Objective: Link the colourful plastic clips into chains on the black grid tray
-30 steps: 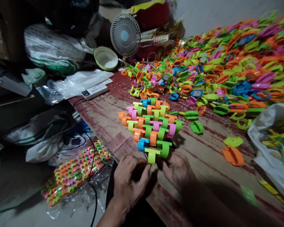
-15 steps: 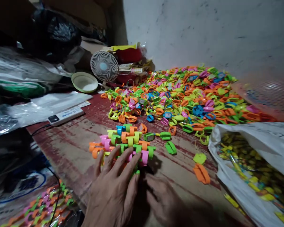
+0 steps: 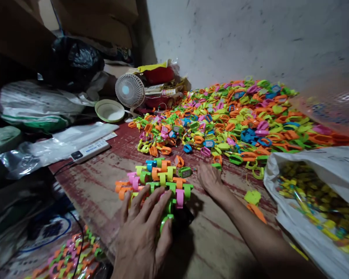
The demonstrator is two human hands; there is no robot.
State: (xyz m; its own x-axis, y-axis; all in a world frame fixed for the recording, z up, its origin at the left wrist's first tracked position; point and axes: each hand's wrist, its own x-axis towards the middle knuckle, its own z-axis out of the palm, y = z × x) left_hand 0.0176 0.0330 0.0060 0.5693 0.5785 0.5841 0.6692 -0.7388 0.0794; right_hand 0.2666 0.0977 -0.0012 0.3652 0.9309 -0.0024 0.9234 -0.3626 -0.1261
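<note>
two hands and a mat of plastic clips

a very big heap of bright plastic pieces covers the far side of the worn red table. a white bag full of small parts sits on the right. the linked mat of coloured clips lies flat near the front edge. the left hand lies on top of the mat with fingers spread wide. the right hand reaches out flat, fingers together, touching a loose green piece just beside the mat. a little white fan stands at the back.
</note>
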